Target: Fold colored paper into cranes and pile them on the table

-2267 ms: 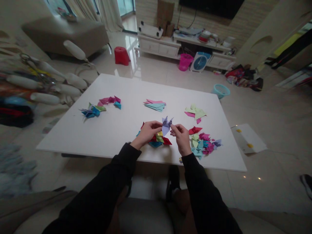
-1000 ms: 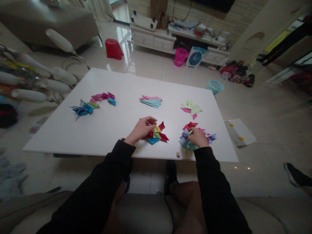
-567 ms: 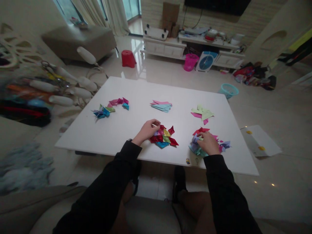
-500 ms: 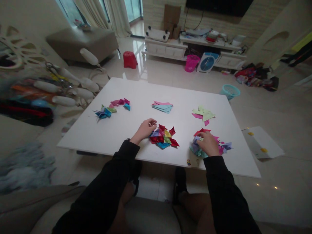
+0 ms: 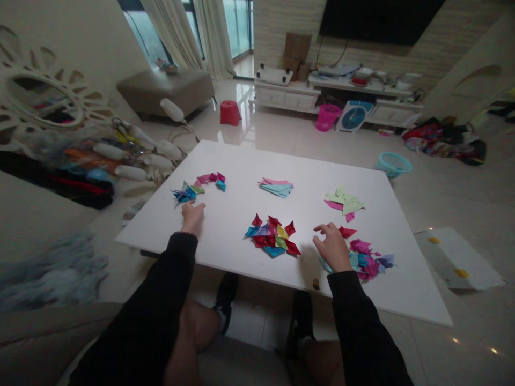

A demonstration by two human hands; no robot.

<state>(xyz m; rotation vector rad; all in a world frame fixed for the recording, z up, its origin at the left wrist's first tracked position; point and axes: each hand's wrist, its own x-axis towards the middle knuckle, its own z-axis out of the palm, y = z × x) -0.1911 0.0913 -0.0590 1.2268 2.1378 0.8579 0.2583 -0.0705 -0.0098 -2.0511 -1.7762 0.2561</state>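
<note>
I sit at a white table [image 5: 241, 161]. My left hand [image 5: 192, 215] lies on it with fingers stretched toward a curved row of folded paper pieces [image 5: 199, 185], its tips at the blue end, holding nothing I can see. My right hand [image 5: 332, 247] hovers with spread, empty fingers at the left edge of a pile of pink, teal and purple folded pieces [image 5: 368, 260]. Between my hands lies a heap of red, yellow and blue folded pieces [image 5: 272, 238]. Farther back are a flat stack of pink and teal papers [image 5: 277, 186] and a green and pink stack [image 5: 344, 201].
A white sheet with yellow spots [image 5: 456, 257] lies on the floor at the right. A teal basket [image 5: 393, 163], a pink bin [image 5: 328, 117], a fan [image 5: 354, 115] and a red stool [image 5: 230, 112] stand beyond the table. Clutter with white handles [image 5: 137, 153] crowds the left side.
My left hand left the middle heap and moved left to the curved row. My right hand lifted off the right pile and spread its fingers. The purple piece went down there earlier.
</note>
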